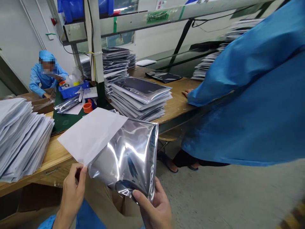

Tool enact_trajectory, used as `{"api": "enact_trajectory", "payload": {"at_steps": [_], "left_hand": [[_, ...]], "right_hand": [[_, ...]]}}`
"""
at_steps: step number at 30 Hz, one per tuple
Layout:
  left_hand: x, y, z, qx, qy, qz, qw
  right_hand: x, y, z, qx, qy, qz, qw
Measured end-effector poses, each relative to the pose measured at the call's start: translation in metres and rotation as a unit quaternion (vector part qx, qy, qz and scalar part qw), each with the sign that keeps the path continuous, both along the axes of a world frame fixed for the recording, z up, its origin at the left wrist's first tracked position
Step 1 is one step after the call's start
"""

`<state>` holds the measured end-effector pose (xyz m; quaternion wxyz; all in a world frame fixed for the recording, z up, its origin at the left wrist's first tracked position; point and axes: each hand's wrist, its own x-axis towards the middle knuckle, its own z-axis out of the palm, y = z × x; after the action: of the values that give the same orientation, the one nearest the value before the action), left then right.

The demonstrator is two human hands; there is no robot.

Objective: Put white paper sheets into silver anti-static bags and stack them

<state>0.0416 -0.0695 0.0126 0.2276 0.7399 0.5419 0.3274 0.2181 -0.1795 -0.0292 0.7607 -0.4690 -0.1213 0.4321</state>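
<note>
In front of me, a shiny silver foil bag point(135, 146) overlaps a white paper sheet point(92, 133), which covers the bag's left part. My right hand point(154, 203) grips the bag's lower right corner, thumb on top and fingers beneath. At the sheet's near corner, my left hand point(73, 187) pinches the paper between thumb and forefinger. Whether the sheet lies over the bag or is partly tucked into it I cannot tell.
Tall stacks of white paper point(21, 136) and silver bags point(140, 98) stand on the benches. Orange tape point(87, 107) and a blue bin point(73, 90) lie behind. A person in a blue gown point(250, 105) stands close on the right; another person point(46, 74) works at the far left.
</note>
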Motion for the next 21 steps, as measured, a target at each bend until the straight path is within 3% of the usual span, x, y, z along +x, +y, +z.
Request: {"api": "enact_trajectory", "payload": {"at_steps": [3,7,14,21], "left_hand": [[-0.001,0.003,-0.003,-0.002,-0.028,0.0,1.0],[-0.001,0.001,-0.007,0.014,-0.03,-0.005,0.999],[0.0,-0.006,-0.017,0.039,-0.007,-0.01,0.999],[0.007,-0.013,-0.019,0.064,-0.115,0.086,0.988]], "right_hand": [[0.001,0.0,0.007,-0.001,0.064,0.035,0.997],[-0.005,0.002,0.014,-0.01,0.068,-0.005,0.998],[-0.013,0.006,0.018,0.001,0.101,-0.016,0.995],[-0.024,0.006,0.012,-0.012,0.079,-0.002,0.997]]}}
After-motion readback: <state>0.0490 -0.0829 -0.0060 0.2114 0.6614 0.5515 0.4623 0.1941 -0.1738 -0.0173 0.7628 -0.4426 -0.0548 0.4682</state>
